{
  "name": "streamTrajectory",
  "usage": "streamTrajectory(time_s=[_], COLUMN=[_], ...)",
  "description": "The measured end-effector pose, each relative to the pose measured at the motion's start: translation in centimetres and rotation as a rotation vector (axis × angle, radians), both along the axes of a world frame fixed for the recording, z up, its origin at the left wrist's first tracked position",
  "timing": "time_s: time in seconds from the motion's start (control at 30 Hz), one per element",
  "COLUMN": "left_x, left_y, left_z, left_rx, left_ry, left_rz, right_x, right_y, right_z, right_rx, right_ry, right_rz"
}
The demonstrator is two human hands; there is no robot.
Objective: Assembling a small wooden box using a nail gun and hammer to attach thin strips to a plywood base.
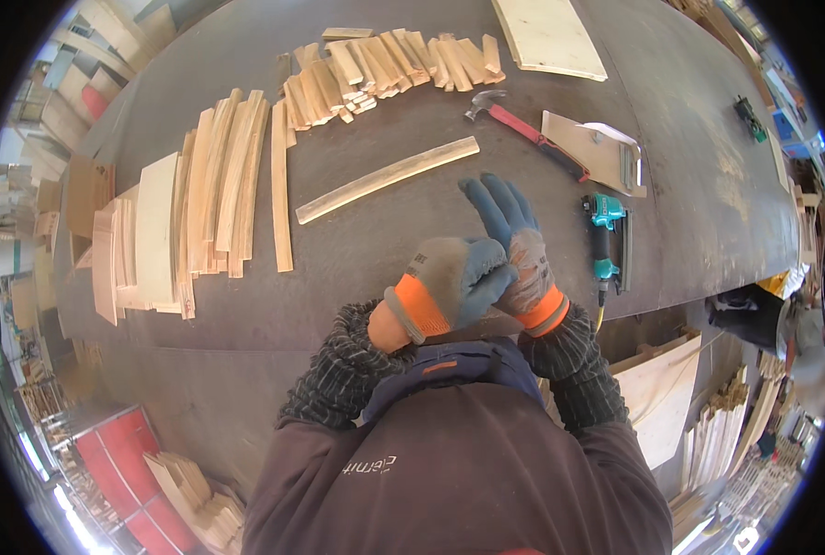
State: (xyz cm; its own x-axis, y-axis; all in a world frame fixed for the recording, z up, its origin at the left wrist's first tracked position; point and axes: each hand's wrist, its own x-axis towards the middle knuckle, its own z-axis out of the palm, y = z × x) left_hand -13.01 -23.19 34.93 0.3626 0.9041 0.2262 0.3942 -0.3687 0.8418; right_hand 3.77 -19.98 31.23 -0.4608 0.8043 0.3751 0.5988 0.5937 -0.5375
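Both my hands wear grey-blue work gloves with orange cuffs, held together above the near edge of the table. The fingers of my left hand are closed on the right glove, at its thumb side near the palm. My right hand has its fingers stretched out and holds nothing. Just beyond the hands a single wooden strip lies slantwise on the dark table. To the right rest a claw hammer with a red and black handle, and a teal air nailer with a hose.
Long wooden strips and pale boards lie at the left. Short wood pieces are heaped at the back, near a plywood sheet. A wooden piece with a metal frame lies beside the hammer. Below right stands a wooden panel.
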Motion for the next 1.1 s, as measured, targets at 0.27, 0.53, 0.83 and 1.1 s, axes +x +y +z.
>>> streamTrajectory(time_s=[0.27,0.53,0.83,1.1], left_x=[-1.3,-0.8,-2.7,-5.5], left_y=[-0.1,-0.6,-3.2,-6.3], left_z=[-0.6,-1.2,-2.9,-7.2], left_rx=[0.007,0.150,-0.058,-0.343], left_ry=[0.037,0.013,0.243,-0.029], left_rz=[0.016,0.237,0.094,0.046], right_x=[-0.9,-2.0,-3.3,-2.4], right_y=[-0.1,-1.1,-3.4,-6.0], right_z=[-0.8,-2.4,-5.8,-9.3], right_rx=[-0.342,-1.004,-0.647,-0.601], right_ry=[0.203,0.840,0.264,0.178], right_rz=[0.160,0.173,0.364,0.249])
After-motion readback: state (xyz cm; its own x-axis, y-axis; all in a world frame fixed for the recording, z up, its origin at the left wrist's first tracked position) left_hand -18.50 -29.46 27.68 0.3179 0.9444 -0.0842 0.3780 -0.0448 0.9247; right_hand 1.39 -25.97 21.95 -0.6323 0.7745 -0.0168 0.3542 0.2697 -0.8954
